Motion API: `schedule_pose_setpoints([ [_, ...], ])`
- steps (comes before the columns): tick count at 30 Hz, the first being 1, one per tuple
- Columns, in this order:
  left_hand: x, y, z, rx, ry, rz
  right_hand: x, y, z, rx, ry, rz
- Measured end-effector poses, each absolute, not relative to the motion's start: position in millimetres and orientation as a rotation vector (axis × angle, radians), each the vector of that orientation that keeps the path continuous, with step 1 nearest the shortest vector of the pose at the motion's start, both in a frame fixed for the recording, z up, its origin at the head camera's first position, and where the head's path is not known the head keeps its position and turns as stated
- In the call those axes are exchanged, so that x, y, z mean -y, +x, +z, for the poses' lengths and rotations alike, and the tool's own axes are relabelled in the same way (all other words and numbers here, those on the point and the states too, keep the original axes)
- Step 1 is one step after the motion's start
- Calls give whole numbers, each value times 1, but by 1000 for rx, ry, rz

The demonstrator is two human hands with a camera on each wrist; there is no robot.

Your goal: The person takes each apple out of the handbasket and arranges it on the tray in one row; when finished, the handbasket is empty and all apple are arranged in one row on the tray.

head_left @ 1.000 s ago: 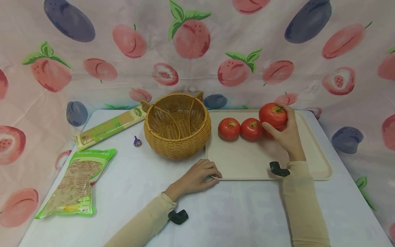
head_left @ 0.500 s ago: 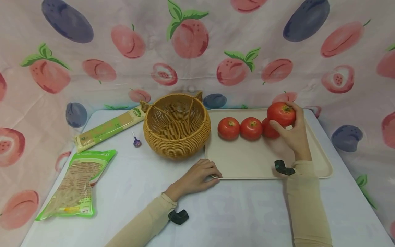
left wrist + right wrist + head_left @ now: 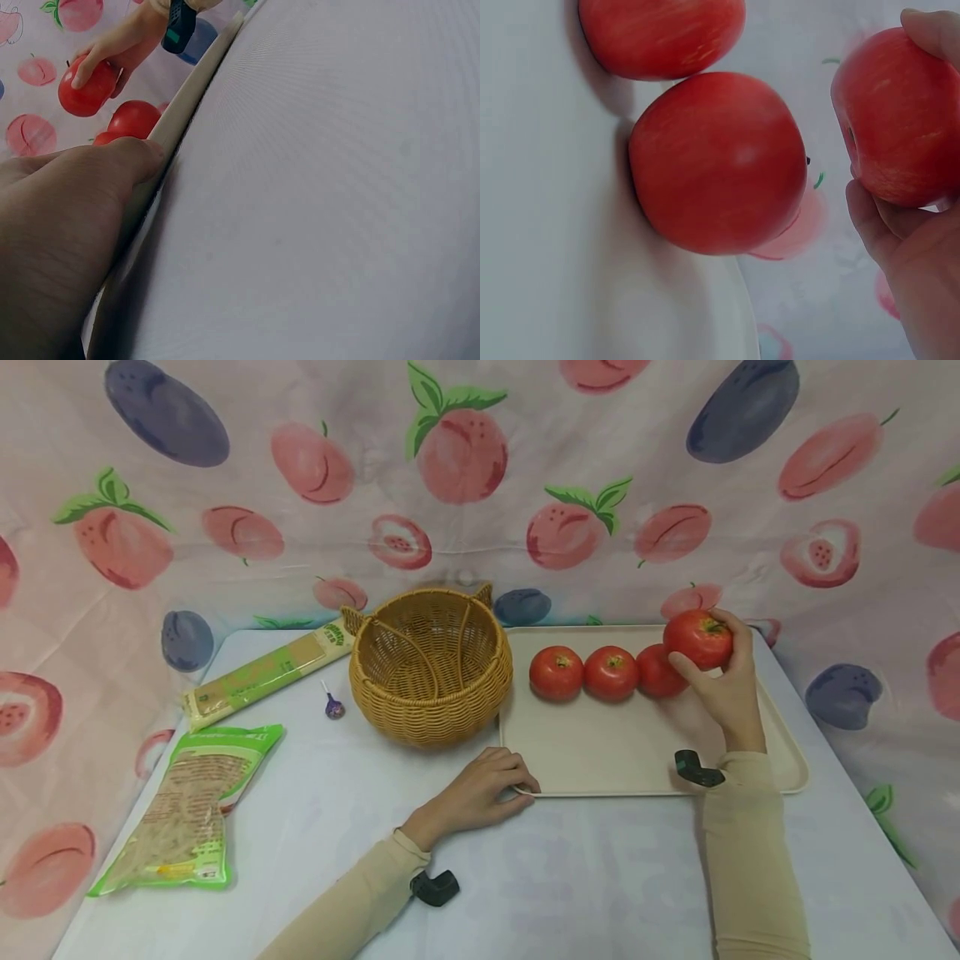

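Note:
My right hand [image 3: 726, 681] grips a red apple [image 3: 697, 639] from its right side, thumb in front. In the right wrist view this held apple [image 3: 900, 120] is raised clear of the tray, apart from the nearest resting apple [image 3: 716, 165]. Three red apples stand in a row at the back of the beige tray [image 3: 592, 752]: one on the left [image 3: 557, 673], one in the middle [image 3: 611, 674] and one on the right [image 3: 660, 672], partly behind the held one. My left hand [image 3: 480, 789] holds the tray's front left corner, its thumb [image 3: 139, 157] against the rim.
A wicker basket [image 3: 431, 718] with two ears and a folded handle stands left of the tray. Further left lie a long noodle pack [image 3: 270, 672], a purple-wrapped lollipop [image 3: 333, 706] and a green-edged food bag [image 3: 183, 810]. A fruit-print cloth [image 3: 480, 535] hangs behind the table.
My right hand has moved to the right with the apple, uncovering more of the right apple in the row. The left hand has stayed at the tray corner.

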State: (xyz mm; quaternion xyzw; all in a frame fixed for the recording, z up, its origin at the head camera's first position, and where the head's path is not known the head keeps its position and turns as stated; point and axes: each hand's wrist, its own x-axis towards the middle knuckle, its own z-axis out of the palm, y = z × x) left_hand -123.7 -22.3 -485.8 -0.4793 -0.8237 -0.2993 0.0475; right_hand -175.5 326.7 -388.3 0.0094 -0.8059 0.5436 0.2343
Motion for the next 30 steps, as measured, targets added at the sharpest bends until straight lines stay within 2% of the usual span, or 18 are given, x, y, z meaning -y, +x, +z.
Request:
schedule_pose_setpoints([
  [15,22,-123,-484,2522,-1455,-919,-358,-190,-418,2118,-133,1597],
  [30,21,-124,-485,2503,-1452,-912,-365,-188,-419,2044,-232,1685],
])
